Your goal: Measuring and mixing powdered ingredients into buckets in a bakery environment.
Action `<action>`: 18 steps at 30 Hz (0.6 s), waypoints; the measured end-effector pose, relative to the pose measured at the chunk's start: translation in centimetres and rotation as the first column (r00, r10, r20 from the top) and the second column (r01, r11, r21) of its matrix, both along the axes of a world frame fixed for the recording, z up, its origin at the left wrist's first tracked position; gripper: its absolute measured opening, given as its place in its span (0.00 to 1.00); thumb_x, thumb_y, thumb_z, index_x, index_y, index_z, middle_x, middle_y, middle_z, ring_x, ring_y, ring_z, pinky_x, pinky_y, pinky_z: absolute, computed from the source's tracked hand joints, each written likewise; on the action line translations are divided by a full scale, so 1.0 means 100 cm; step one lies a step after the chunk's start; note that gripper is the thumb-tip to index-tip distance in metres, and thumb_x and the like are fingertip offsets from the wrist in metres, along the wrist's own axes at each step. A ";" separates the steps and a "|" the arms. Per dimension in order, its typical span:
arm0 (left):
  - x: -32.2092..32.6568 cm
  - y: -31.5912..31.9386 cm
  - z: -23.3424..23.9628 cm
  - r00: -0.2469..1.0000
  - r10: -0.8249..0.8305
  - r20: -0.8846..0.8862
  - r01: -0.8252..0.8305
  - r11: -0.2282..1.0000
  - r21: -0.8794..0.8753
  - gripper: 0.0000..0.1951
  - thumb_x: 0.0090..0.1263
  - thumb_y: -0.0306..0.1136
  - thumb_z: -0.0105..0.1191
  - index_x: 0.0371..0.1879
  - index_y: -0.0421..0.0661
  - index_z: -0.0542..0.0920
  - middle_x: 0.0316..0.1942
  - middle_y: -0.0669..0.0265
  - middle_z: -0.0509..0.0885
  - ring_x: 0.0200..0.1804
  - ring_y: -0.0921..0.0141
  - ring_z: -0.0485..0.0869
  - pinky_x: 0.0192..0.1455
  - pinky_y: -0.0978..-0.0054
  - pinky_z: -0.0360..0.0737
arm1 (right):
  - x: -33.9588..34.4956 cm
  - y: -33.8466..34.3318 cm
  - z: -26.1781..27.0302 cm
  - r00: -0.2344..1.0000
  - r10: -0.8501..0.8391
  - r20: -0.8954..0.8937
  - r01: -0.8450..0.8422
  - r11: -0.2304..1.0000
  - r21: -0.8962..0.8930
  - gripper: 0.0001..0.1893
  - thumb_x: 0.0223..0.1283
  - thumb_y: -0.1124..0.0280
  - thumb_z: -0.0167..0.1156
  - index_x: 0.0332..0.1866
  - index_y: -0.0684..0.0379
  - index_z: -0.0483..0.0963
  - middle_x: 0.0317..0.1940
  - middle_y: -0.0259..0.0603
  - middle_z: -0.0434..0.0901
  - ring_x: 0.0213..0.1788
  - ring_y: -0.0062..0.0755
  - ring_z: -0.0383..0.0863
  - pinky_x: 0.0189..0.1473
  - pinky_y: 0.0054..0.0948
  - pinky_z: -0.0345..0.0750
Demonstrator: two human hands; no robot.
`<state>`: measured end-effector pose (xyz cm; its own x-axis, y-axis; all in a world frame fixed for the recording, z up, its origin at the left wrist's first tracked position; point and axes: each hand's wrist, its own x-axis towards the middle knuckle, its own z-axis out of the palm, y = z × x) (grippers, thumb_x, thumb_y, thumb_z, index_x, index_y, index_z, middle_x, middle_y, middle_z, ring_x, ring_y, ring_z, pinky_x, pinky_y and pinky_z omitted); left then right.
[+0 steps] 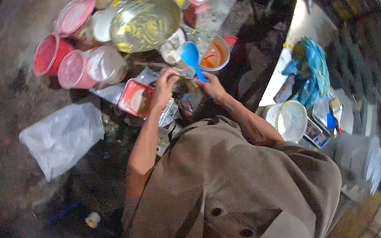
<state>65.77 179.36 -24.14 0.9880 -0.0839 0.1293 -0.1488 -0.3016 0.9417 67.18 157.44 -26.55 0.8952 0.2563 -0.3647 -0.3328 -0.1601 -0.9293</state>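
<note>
My right hand [213,87] grips the handle of a blue plastic spoon [189,54], its bowl pointing away from me. Just left of it is my left hand [167,82], fingers curled; blur hides whether anything is between them. A pale, see-through thing [185,71], possibly thin plastic, lies between the hands. Beyond the spoon stands a white tub [226,59] with orange residue inside. Below my left hand sits a red tray [126,104] holding pale contents. A large round metal tray [176,20] with yellow reflections lies farther off.
Pink and red buckets [69,72] and a white-topped tub [106,63] are at the far left. A white sack [63,137] lies on the ground. To my right are a white bucket [291,119], a digital scale [317,134] and blue plastic bags [315,68].
</note>
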 end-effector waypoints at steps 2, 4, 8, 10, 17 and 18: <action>0.007 0.013 -0.009 0.995 0.104 0.009 -0.103 0.970 0.222 0.08 0.68 0.35 0.56 0.40 0.45 0.81 0.45 0.60 0.78 0.57 0.61 0.73 0.60 0.66 0.71 | 0.009 0.015 -0.009 0.999 0.020 0.051 -0.016 0.996 -0.090 0.16 0.63 0.66 0.65 0.49 0.65 0.76 0.34 0.40 0.81 0.36 0.28 0.79 0.43 0.32 0.77; 0.013 0.027 -0.026 0.992 0.121 0.023 -0.123 0.963 0.238 0.09 0.65 0.35 0.58 0.41 0.47 0.83 0.44 0.59 0.79 0.52 0.60 0.76 0.57 0.66 0.73 | 0.018 0.030 -0.024 0.975 0.064 0.214 -0.014 0.974 -0.226 0.18 0.62 0.65 0.66 0.50 0.67 0.75 0.36 0.49 0.82 0.38 0.37 0.81 0.46 0.36 0.77; 0.023 0.041 -0.043 0.948 0.280 -0.149 -0.268 0.959 0.095 0.09 0.67 0.33 0.57 0.42 0.47 0.84 0.40 0.57 0.80 0.44 0.64 0.79 0.51 0.66 0.76 | 0.026 0.057 -0.031 0.930 0.072 0.360 0.043 0.953 -0.300 0.16 0.62 0.65 0.64 0.45 0.67 0.74 0.37 0.57 0.78 0.40 0.52 0.78 0.47 0.41 0.75; 0.031 0.041 -0.037 0.957 0.251 -0.143 -0.246 0.968 0.054 0.12 0.68 0.34 0.58 0.48 0.45 0.81 0.42 0.57 0.80 0.46 0.63 0.80 0.52 0.65 0.76 | 0.025 0.060 -0.030 0.897 0.017 0.441 0.099 0.966 -0.238 0.14 0.61 0.65 0.64 0.41 0.66 0.72 0.36 0.58 0.73 0.41 0.57 0.75 0.47 0.46 0.71; 0.020 0.007 -0.021 0.879 0.418 -0.232 -0.382 0.906 0.185 0.36 0.59 0.43 0.66 0.64 0.44 0.66 0.55 0.43 0.71 0.59 0.49 0.73 0.62 0.55 0.71 | 0.022 0.061 -0.032 0.904 0.070 0.422 0.041 0.968 -0.248 0.14 0.61 0.66 0.63 0.42 0.66 0.72 0.38 0.58 0.73 0.42 0.59 0.74 0.48 0.46 0.71; 0.020 0.002 -0.021 0.885 0.416 -0.212 -0.352 0.893 0.281 0.40 0.55 0.45 0.68 0.65 0.45 0.62 0.59 0.38 0.65 0.62 0.43 0.68 0.65 0.51 0.67 | 0.022 0.062 -0.028 0.921 0.038 0.389 0.068 0.964 -0.256 0.14 0.60 0.66 0.63 0.42 0.66 0.73 0.38 0.58 0.73 0.42 0.59 0.74 0.48 0.46 0.71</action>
<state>67.75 179.53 -26.19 0.9431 0.3132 -0.1117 0.2624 -0.4947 0.8285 69.35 163.63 -29.36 0.9817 0.1859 -0.0404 0.0402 -0.4104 -0.9110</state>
